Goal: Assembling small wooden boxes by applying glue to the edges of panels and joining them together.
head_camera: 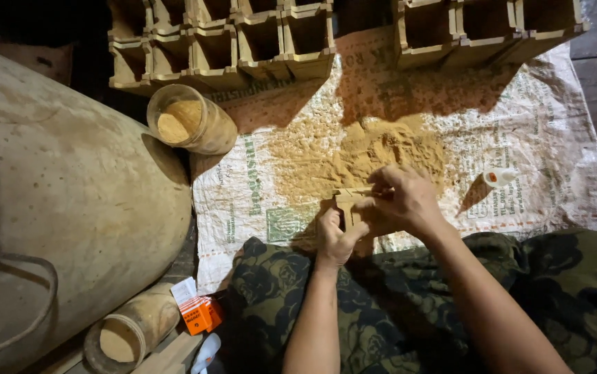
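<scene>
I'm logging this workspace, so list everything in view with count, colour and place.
small wooden box: one, tan, centre, held in both hands
sawdust heap: one, ochre, on the sack
woven sack: one, white with print, spread on the floor
open wooden boxes: two rows, tan, top
jar of sawdust: one, clear, upper left
small bottle: one, white with an orange cap, right
orange carton: one, bottom left
left hand: grips the box
right hand: on top of the box
</scene>
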